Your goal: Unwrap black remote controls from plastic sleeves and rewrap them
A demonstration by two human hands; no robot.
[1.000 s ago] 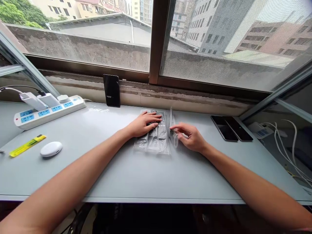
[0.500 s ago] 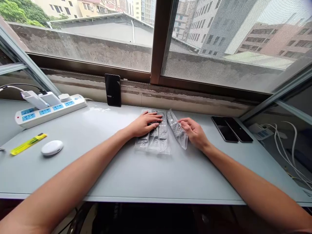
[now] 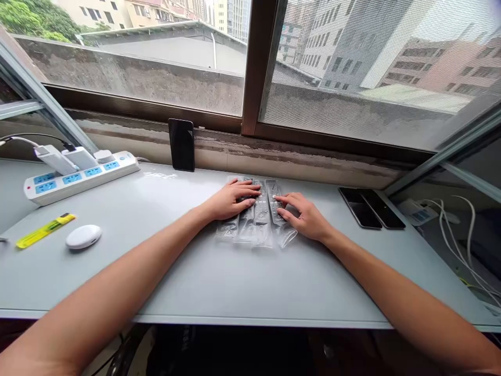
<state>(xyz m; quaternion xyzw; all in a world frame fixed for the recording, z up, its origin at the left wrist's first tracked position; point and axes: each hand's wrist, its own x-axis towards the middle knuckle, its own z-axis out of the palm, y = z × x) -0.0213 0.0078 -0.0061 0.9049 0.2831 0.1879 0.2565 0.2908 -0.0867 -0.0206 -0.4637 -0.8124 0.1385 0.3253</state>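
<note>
Across the smooth, pale grey worktop [image 3: 235, 292], at its left end, a long white plastic power strip [image 3: 86, 180] with blue socket faces carries blocky plugs. Nearer lie a flat yellow packet [image 3: 45, 231] and a glossy, pebble-shaped white case [image 3: 83, 237]. A glassy black phone [image 3: 181, 145] leans upright against the rough-edged wall [image 3: 219, 156]. At the middle, slim dark remotes [image 3: 261, 219] in crinkled clear sleeves lie side by side, the left hand [image 3: 231, 201] spread flat over them. Just beside, another sleeved remote [image 3: 274, 209] lies flat, the half-curled right hand [image 3: 302, 214] resting thumb and forefinger on it, tips apart. Farther right, two sleek black slabs [image 3: 371, 209] lie together, before looping white cables [image 3: 454, 235].
</note>
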